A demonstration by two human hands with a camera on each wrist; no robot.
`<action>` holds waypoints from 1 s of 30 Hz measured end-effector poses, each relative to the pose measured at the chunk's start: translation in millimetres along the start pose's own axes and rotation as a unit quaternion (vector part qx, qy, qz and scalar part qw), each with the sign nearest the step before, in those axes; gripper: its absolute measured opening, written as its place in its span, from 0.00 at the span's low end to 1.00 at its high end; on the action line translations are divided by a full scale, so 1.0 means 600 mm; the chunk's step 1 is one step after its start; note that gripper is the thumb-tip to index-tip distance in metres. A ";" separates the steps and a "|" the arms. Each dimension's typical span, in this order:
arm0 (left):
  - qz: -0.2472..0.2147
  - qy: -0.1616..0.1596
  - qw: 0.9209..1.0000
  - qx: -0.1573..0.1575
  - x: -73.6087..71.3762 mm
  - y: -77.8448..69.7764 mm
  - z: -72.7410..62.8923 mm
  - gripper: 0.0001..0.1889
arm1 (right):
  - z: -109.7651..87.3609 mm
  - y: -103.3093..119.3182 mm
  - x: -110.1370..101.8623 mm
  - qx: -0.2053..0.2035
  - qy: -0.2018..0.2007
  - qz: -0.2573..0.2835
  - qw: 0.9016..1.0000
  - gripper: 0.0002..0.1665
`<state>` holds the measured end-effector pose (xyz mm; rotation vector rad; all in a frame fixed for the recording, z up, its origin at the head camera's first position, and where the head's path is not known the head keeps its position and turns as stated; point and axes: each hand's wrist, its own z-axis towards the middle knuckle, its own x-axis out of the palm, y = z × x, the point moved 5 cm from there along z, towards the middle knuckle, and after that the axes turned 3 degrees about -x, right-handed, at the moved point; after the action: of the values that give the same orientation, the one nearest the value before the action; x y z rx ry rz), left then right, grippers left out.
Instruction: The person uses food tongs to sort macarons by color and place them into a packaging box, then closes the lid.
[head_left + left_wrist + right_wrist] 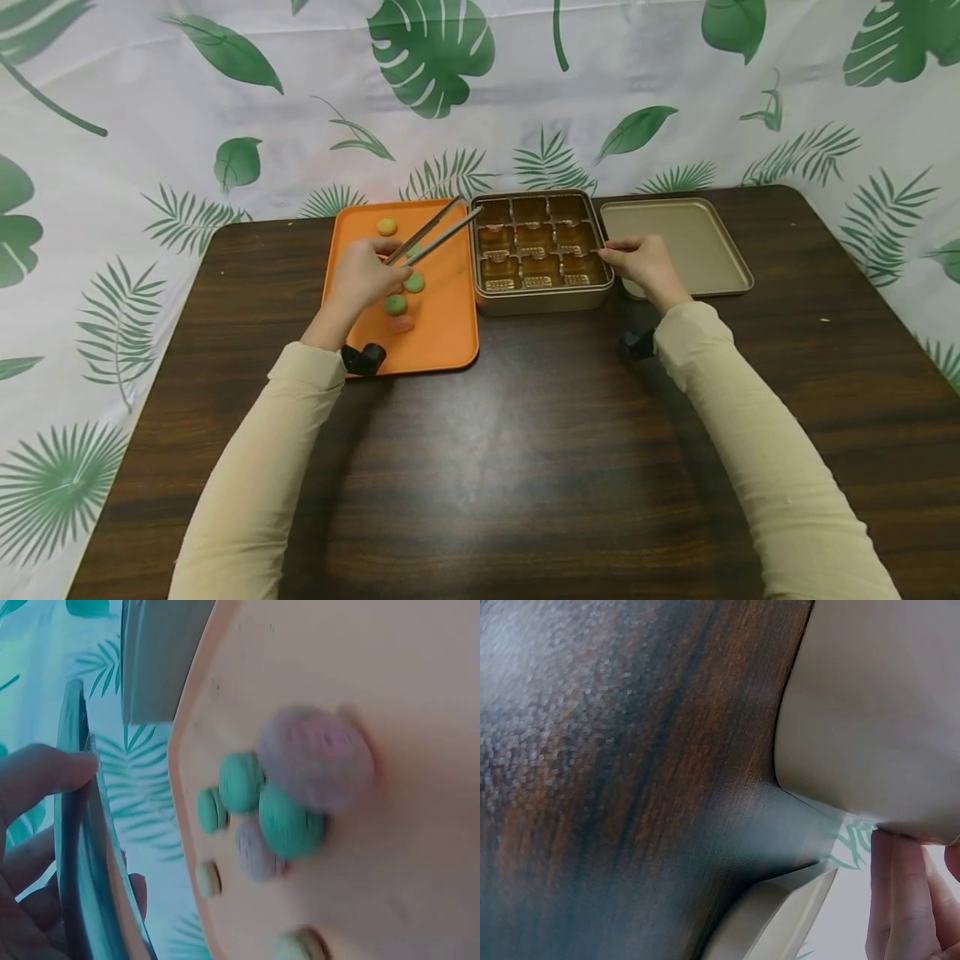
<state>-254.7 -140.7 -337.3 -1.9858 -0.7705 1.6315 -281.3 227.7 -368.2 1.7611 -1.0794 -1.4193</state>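
Note:
Metal tongs (444,237) are gripped in my left hand (358,277), above the orange tray (442,337). Their tips stand apart near the left rim of the gold tin box (543,302), with nothing visible between them. On the tray lie several macarons: green ones (396,305), a pink one (402,323) and a yellow one (387,226). Inside the box, a gold divided insert (536,242) has a reddish-pink piece (492,228) in its left middle-row compartment. My right hand (643,262) pinches the box's right rim with thumb and fingers.
A shallow gold lid (686,250) lies on the dark wooden table (487,467), right of the box and partly behind the right hand. Behind the table hangs a white cloth (525,100) printed with green leaves. Tray and box stand side by side.

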 end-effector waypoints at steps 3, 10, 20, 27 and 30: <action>0.013 0.007 1.000 0.002 -0.014 0.015 -0.007 0.26 | -0.001 0.000 0.001 -0.001 0.000 0.001 1.000 0.30; 0.032 0.036 0.999 0.008 -0.044 0.048 -0.025 0.28 | -0.003 0.000 0.001 0.000 -0.001 -0.011 1.000 0.29; 0.073 0.064 0.995 -0.002 -0.072 0.107 -0.045 0.29 | -0.006 0.000 0.000 -0.001 0.002 -0.010 1.000 0.29; 0.089 0.082 0.993 -0.003 -0.081 0.135 -0.051 0.28 | -0.005 0.000 0.001 -0.004 -0.001 -0.013 1.000 0.28; 0.094 0.082 0.992 -0.004 -0.083 0.144 -0.051 0.28 | -0.005 0.000 0.001 -0.005 -0.001 -0.011 1.000 0.28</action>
<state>-220.6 -238.1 -351.9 -2.2231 -0.5449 1.5409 -278.5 226.8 -367.8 1.7692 -1.0558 -1.4371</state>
